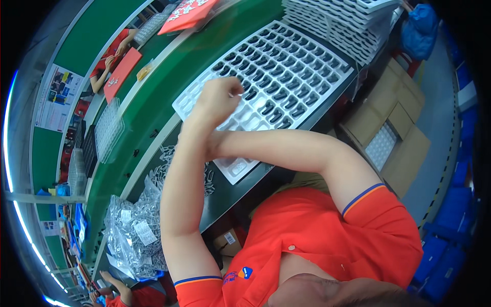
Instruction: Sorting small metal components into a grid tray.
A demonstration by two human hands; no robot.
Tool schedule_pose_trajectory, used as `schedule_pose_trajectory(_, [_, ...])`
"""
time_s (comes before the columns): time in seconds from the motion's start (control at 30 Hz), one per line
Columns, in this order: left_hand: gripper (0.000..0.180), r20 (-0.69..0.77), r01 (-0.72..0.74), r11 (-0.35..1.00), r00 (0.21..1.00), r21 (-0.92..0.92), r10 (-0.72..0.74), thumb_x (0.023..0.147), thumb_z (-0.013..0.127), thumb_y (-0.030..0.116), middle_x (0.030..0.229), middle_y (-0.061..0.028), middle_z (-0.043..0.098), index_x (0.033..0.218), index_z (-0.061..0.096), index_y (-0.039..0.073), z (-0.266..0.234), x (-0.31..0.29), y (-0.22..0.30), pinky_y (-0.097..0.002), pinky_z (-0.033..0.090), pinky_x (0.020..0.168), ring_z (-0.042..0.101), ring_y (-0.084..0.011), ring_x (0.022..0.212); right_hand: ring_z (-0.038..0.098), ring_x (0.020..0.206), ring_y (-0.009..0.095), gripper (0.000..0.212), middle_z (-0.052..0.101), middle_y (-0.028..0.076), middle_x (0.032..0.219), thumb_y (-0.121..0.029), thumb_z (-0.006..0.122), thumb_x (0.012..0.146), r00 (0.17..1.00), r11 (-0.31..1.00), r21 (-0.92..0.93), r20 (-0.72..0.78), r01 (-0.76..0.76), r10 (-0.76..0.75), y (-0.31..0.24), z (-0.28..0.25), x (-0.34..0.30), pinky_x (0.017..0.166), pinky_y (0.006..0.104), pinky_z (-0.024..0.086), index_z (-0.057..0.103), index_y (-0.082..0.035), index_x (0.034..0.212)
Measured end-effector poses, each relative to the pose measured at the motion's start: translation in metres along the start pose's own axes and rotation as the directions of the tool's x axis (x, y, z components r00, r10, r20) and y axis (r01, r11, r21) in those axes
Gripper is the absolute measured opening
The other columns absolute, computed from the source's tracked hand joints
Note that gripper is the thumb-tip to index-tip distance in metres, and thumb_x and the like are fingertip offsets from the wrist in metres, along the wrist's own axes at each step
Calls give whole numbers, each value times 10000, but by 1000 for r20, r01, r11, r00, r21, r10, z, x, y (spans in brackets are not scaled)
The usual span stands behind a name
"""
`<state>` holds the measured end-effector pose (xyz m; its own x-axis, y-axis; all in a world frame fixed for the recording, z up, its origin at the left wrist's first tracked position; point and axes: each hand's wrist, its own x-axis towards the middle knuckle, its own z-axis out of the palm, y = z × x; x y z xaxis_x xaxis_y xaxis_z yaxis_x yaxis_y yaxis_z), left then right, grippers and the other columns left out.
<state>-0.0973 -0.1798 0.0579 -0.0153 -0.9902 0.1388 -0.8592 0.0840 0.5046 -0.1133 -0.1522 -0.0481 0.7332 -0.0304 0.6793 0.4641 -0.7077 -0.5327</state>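
Note:
Above the left part of a white moulded tray (232,173) is my left hand (219,100), its fingers curled closed near the filled pockets. Whatever may be inside them is hidden. My right forearm passes across the tray's near side and behind my left forearm. Only the base of my right hand (215,144) shows; its fingers are hidden. Small black parts (276,74) sit in rows in most of the tray's pockets. Several pockets at the near left hold none. A loose pile of small metal links (166,158) lies beside my left forearm.
Clear plastic bags of metal pieces (135,230) lie left of my left arm. Stacked white trays (335,25) stand at the far right, above an open cardboard box (391,117). Across the green bench (148,120), another person's hands (110,61) are near a red board (123,74).

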Motion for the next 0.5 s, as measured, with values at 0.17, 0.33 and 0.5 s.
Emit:
schedule_pose_trajectory(0.17, [157, 86, -21, 953, 996, 303, -6, 757, 612, 36, 904, -208, 706, 892, 692, 42, 48, 31, -5, -448, 543, 753, 684, -389, 862, 671, 924, 332, 260, 677, 165, 942, -270, 695, 794, 901, 926, -354, 347, -129, 258, -27, -27, 17, 788, 417, 532, 666, -44, 919])
schedule_pose_trajectory(0.33, [201, 3, 84, 938, 996, 335, -90, 792, 559, 23, 946, -235, 686, 974, 643, 34, 51, 22, 10, -502, 522, 806, 660, -420, 943, 672, 908, 322, 239, 671, 157, 959, -278, 671, 801, 943, 936, -350, 301, -27, 140, -24, -21, 12, 776, 421, 529, 666, -64, 905])
schedule_pose_trajectory(0.5, [172, -403, -60, 998, 914, -15, 49, 834, 607, -53, 890, -162, 680, 978, 662, 25, 1, -12, 6, -380, 534, 741, 668, -289, 815, 671, 905, 319, 224, 684, 161, 989, -236, 662, 777, 972, 961, 176, -137, 214, -191, 18, 15, -6, 779, 424, 528, 673, -66, 922])
